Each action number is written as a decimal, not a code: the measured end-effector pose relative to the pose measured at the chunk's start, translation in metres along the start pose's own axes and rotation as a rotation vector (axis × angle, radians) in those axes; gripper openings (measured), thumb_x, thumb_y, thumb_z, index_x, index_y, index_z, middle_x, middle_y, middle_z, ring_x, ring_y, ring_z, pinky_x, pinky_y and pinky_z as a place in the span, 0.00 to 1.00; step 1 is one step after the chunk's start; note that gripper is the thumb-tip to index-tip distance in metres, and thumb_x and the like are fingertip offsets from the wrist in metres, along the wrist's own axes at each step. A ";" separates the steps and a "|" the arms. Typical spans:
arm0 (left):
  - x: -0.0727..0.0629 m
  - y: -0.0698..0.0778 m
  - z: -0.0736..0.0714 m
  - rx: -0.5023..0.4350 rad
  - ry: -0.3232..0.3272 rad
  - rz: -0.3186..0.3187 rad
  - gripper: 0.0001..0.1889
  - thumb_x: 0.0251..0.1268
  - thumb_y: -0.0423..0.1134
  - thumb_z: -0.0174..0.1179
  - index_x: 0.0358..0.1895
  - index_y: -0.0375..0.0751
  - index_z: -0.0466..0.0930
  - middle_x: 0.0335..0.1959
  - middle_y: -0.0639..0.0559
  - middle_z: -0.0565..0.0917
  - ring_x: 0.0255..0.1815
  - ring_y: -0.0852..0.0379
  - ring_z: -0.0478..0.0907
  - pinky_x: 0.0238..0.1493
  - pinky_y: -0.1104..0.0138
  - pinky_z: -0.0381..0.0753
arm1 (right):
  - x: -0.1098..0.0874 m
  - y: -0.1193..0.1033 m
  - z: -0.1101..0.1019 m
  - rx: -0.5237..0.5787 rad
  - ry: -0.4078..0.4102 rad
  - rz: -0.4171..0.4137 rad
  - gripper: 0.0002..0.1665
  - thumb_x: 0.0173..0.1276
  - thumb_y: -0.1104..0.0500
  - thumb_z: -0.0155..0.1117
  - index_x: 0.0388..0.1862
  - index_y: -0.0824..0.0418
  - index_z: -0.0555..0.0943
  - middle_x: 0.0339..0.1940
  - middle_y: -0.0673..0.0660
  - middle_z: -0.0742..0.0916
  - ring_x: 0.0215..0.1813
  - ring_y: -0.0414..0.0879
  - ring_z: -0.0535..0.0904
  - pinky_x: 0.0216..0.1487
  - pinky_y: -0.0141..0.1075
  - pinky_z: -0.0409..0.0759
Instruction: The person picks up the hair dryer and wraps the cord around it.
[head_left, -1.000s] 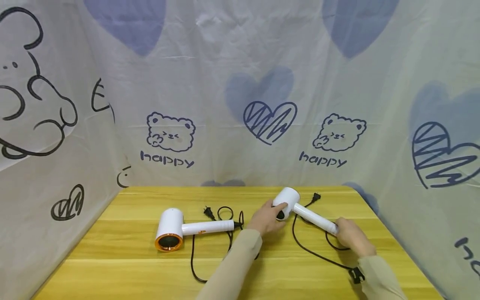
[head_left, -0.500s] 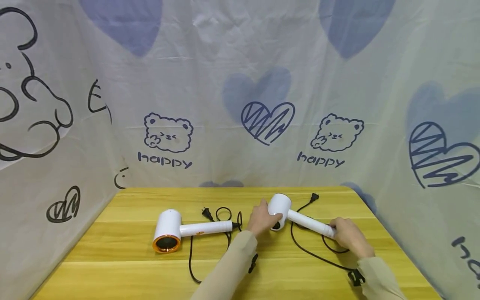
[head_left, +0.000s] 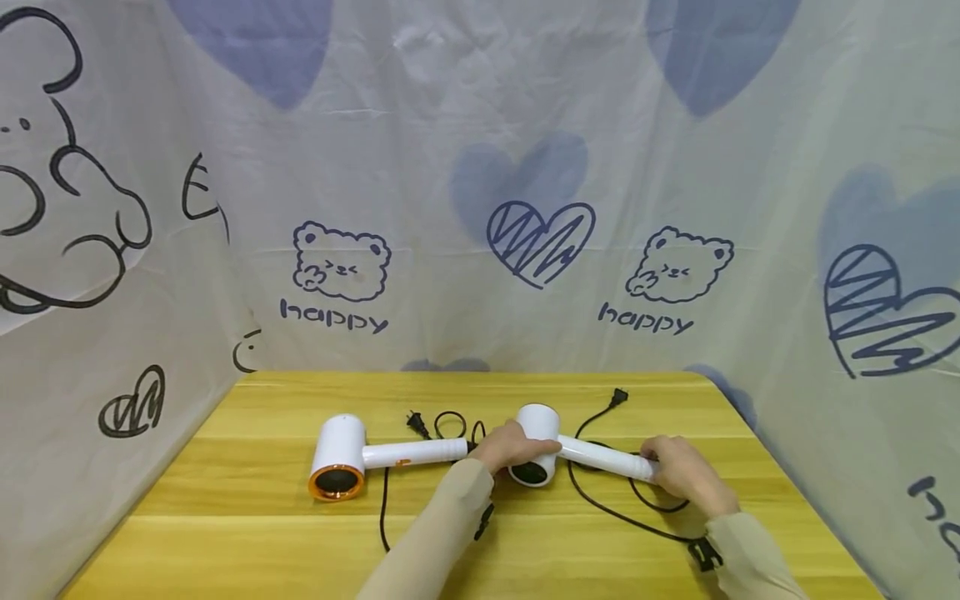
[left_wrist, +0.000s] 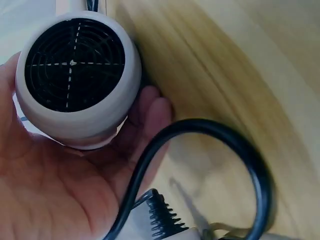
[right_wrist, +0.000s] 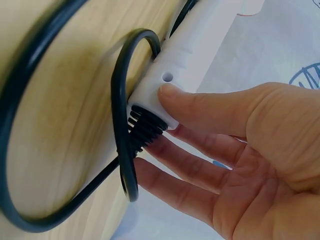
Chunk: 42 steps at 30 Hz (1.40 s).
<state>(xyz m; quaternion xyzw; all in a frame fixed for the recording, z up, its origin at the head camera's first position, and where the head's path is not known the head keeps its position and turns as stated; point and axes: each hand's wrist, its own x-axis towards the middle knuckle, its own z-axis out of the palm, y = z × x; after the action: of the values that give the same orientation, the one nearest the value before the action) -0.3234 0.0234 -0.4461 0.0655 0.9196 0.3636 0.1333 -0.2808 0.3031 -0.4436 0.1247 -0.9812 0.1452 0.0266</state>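
A white hair dryer (head_left: 541, 423) with a dark round grille lies right of the table's middle, its handle (head_left: 606, 459) slanting to the right. My left hand (head_left: 510, 447) holds its head from the left side. In the left wrist view the thumb is on one side of the dryer head (left_wrist: 80, 122) and the fingers curl on the other, with the grille (left_wrist: 75, 65) facing the camera. The handle end is gripped by my right hand (head_left: 686, 472); in the right wrist view its thumb presses the white handle (right_wrist: 175, 60) beside a small hole, fingers under the ribbed cord sleeve (right_wrist: 145, 127).
Another white hair dryer (head_left: 341, 446) with an orange rim lies to the left, its plug (head_left: 417, 423) behind its handle. The held dryer's black cord (head_left: 611, 510) loops on the wooden table (head_left: 225, 550), with a plug (head_left: 618, 397) near the back. A printed cloth (head_left: 435, 167) surrounds the table.
Both hands have drawn the held hair dryer left and toward the person, and its handle lies more level. Its cord and plug have shifted slightly left. The orange-rimmed dryer has stayed put.
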 end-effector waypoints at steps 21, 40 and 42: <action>0.004 0.000 0.008 -0.169 0.072 -0.005 0.43 0.53 0.57 0.69 0.62 0.27 0.65 0.40 0.40 0.77 0.37 0.49 0.77 0.35 0.60 0.82 | 0.001 0.000 -0.001 0.004 -0.028 0.063 0.17 0.53 0.68 0.74 0.44 0.61 0.84 0.43 0.61 0.87 0.42 0.53 0.81 0.40 0.48 0.81; 0.003 0.004 0.006 -0.241 0.125 0.044 0.48 0.42 0.49 0.75 0.63 0.29 0.58 0.35 0.41 0.77 0.31 0.49 0.77 0.31 0.61 0.82 | -0.001 0.004 0.003 0.157 -0.059 0.054 0.17 0.52 0.68 0.74 0.41 0.60 0.81 0.30 0.55 0.84 0.31 0.45 0.74 0.32 0.39 0.75; 0.004 0.004 0.005 -0.297 0.151 0.060 0.47 0.44 0.50 0.75 0.64 0.31 0.59 0.36 0.41 0.78 0.32 0.49 0.77 0.30 0.62 0.82 | 0.000 0.006 0.002 0.182 -0.060 0.043 0.18 0.52 0.67 0.75 0.42 0.61 0.81 0.31 0.55 0.83 0.31 0.45 0.74 0.31 0.38 0.74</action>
<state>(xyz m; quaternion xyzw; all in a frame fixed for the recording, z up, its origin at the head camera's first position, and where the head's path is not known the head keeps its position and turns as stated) -0.3252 0.0304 -0.4475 0.0452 0.8609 0.5031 0.0609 -0.2827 0.3077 -0.4467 0.1098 -0.9667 0.2305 -0.0175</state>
